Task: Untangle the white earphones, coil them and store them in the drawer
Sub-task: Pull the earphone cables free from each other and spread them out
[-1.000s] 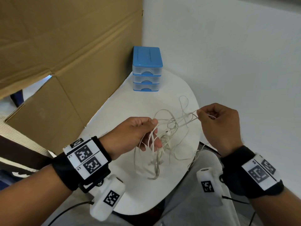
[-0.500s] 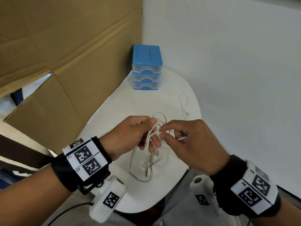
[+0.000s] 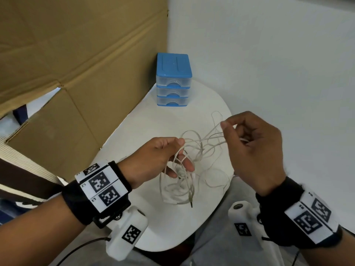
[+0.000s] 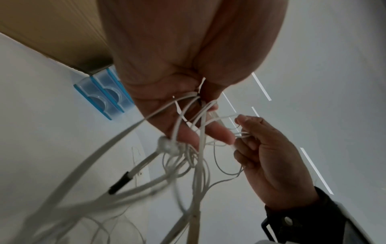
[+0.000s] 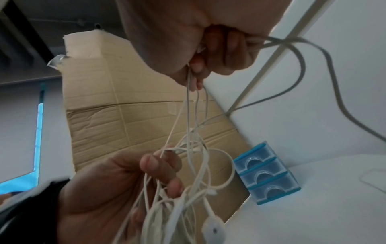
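The thin white earphone cord [image 3: 189, 169] hangs in a messy bunch between the two hands, above the round white surface [image 3: 153, 131]. The left hand [image 3: 153, 160] curls its fingers round the thick part of the bunch, likely to keep it still. The right hand [image 3: 253, 150] pinches a few strands between thumb and finger and holds them off to the side, so the loops open up and the knots are easier to see. Both hands hold the bunch up in the air, which I think lets the loose loops fall free.

One white earbud [image 5: 213, 229] dangles low in the bunch. The dark metal plug [image 3: 191, 203] hangs at the very bottom, just over the surface. I cannot tell where the other earbud is; the loops cross too much to follow.

The small blue and clear plastic drawer box [image 3: 173, 81] stands at the far end of the surface, well apart from the hands. All three drawers look closed. I cannot see what is inside them. Brown cardboard sheets [image 3: 76, 54] lean behind it.
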A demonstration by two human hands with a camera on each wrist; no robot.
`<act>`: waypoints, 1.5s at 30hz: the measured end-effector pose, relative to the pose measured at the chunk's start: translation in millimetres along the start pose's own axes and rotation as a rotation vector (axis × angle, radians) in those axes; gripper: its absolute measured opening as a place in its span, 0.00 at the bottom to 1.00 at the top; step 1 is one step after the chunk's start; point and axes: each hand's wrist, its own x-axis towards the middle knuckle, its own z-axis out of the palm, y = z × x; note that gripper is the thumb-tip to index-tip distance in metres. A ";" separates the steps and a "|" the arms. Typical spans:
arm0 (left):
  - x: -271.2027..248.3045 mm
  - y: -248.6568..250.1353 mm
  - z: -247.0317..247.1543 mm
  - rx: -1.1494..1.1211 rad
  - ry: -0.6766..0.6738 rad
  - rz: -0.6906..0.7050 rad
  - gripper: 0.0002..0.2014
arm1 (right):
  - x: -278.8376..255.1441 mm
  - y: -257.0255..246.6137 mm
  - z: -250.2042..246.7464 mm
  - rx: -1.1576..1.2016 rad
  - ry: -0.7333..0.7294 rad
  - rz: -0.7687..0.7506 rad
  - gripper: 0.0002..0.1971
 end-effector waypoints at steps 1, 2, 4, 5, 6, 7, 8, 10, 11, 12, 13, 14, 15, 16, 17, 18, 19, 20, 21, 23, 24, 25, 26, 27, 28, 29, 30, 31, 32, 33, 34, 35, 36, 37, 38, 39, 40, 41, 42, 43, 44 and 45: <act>0.9 0.7 -0.7 0.003 0.010 0.008 0.17 | 0.7 2.0 -0.4 -0.001 0.016 0.030 0.07; 1.6 1.4 -1.5 0.010 0.020 0.023 0.18 | 0.4 4.5 0.1 -0.001 0.019 0.061 0.07; 2.4 2.0 -3.2 0.046 0.034 0.060 0.18 | -0.9 8.4 1.9 -0.008 0.014 0.099 0.08; 2.3 1.3 -4.1 0.063 0.035 0.072 0.18 | -1.2 9.4 2.7 -0.024 0.010 0.099 0.08; 2.5 0.1 -4.9 0.070 0.032 0.075 0.18 | -1.1 9.6 2.8 -0.049 0.007 0.088 0.08; 2.6 -1.3 -5.4 0.063 0.027 0.069 0.18 | -0.2 9.4 2.8 -0.076 0.006 0.073 0.08; 3.1 -3.0 -5.9 0.047 0.020 0.057 0.17 | 0.7 8.8 2.4 -0.089 0.008 0.065 0.08; 3.5 -3.8 -4.8 -0.002 -0.006 0.010 0.17 | 1.7 8.2 1.1 -0.058 0.010 0.102 0.07; 3.3 -3.6 -3.6 -0.018 -0.024 -0.018 0.18 | 2.0 8.9 0.1 -0.029 0.006 0.136 0.07; 3.0 -3.7 -2.6 -0.016 -0.039 -0.040 0.19 | 2.3 9.9 -1.0 -0.005 0.004 0.170 0.08; 2.4 -4.2 -2.1 0.000 -0.053 -0.050 0.18 | 2.7 10.7 -1.9 0.014 0.007 0.196 0.08; 2.3 -5.5 -2.2 0.027 -0.067 -0.048 0.15 | 3.4 11.2 -2.8 0.029 0.019 0.214 0.08; 2.2 -6.7 -3.1 0.054 -0.082 -0.044 0.10 | 4.1 12.0 -3.2 0.042 0.037 0.224 0.09; 2.1 -8.0 -4.5 0.078 -0.097 -0.043 0.06 | 4.8 12.6 -3.3 0.052 0.054 0.227 0.09; 2.0 -9.2 -6.2 0.095 -0.108 -0.044 0.04 | 5.2 13.2 -2.7 0.057 0.066 0.228 0.09; 2.4 -10.1 -7.9 0.111 -0.113 -0.043 0.04 | 5.0 13.0 -2.0 0.057 0.072 0.227 0.09; 2.8 -9.6 -8.9 0.126 -0.114 -0.039 0.05 | 4.6 12.5 -1.4 0.055 0.072 0.222 0.09; 2.9 -9.3 -9.4 0.139 -0.113 -0.032 0.06 | 3.7 11.7 -0.9 0.055 0.065 0.213 0.09; 3.1 -8.9 -9.3 0.149 -0.112 -0.022 0.07 | 2.8 10.2 -1.0 0.063 0.047 0.203 0.09; 2.9 -9.0 -8.1 0.153 -0.107 -0.008 0.07 | 0.8 4.8 -0.8 0.122 -0.026 0.189 0.08; 3.1 -9.8 -7.1 0.144 -0.103 -0.005 0.07 | 0.1 1.1 -0.9 0.177 -0.072 0.183 0.08; 3.4 -10.8 -6.1 0.124 -0.099 -0.005 0.06 | -0.2 -2.7 -0.7 0.236 -0.117 0.179 0.09; 3.5 -11.7 -5.0 0.098 -0.093 -0.011 0.06 | -0.2 -5.7 -0.5 0.288 -0.157 0.179 0.09; 3.3 -12.2 -4.1 0.075 -0.087 -0.019 0.05 | 0.0 -8.3 -0.4 0.330 -0.191 0.188 0.09; 3.4 -12.4 -3.4 0.058 -0.080 -0.025 0.04 | 0.3 -9.6 -0.3 0.361 -0.215 0.204 0.09; 3.5 -12.8 -3.2 0.046 -0.074 -0.030 0.03 | 0.9 -10.1 -0.2 0.375 -0.224 0.219 0.09; 3.4 -12.9 -3.0 0.035 -0.071 -0.033 0.03 | 1.8 -9.8 -0.3 0.374 -0.211 0.229 0.09; 3.1 -12.8 -3.1 0.029 -0.069 -0.034 0.03 | 3.0 -9.3 -0.9 0.367 -0.178 0.230 0.09; 3.1 -12.8 -3.4 0.032 -0.070 -0.031 0.02 | 4.8 -8.4 -1.8 0.359 -0.132 0.227 0.09; 3.0 -12.3 -3.7 0.048 -0.077 -0.023 0.02 | 6.8 -7.1 -3.4 0.353 -0.085 0.226 0.09; 3.0 -12.0 -4.1 0.073 -0.088 -0.011 0.03 | 8.9 -6.0 -5.4 0.347 -0.044 0.227 0.09; 3.0 -11.8 -4.5 0.102 -0.105 0.001 0.05 | 11.0 -4.6 -7.2 0.339 -0.012 0.228 0.08; 3.2 -11.8 -5.0 0.125 -0.121 0.015 0.06 | 12.4 -3.6 -8.7 0.325 0.008 0.228 0.08; 3.4 -12.2 -5.5 0.140 -0.135 0.026 0.07 | 13.0 -3.4 -9.6 0.305 0.019 0.225 0.08; 3.6 -13.1 -5.8 0.144 -0.146 0.034 0.07 | 12.5 -3.1 -9.6 0.279 0.025 0.217 0.08; 3.7 -14.2 -6.0 0.146 -0.150 0.038 0.08 | 11.6 -3.5 -9.2 0.254 0.025 0.206 0.08; 3.4 -15.4 -5.6 0.153 -0.149 0.042 0.10 | 10.4 -4.1 -8.1 0.236 0.021 0.196 0.08; 2.8 -16.8 -4.5 0.164 -0.143 0.047 0.11 | 9.1 -4.9 -6.7 0.228 0.016 0.193 0.08; 2.5 -18.3 -3.2 0.171 -0.130 0.057 0.12 | 8.1 -5.2 -5.2 0.226 0.010 0.194 0.08; 2.0 -19.5 -1.8 0.173 -0.112 0.069 0.12 | 7.2 -5.6 -3.9 0.225 0.003 0.196 0.08; 1.9 -20.6 -0.8 0.173 -0.089 0.082 0.12 | 6.4 -6.1 -3.0 0.223 -0.001 0.198 0.08; 1.9 -21.3 0.1 0.174 -0.069 0.098 0.13 | 5.9 -7.0 -2.5 0.221 -0.003 0.199 0.08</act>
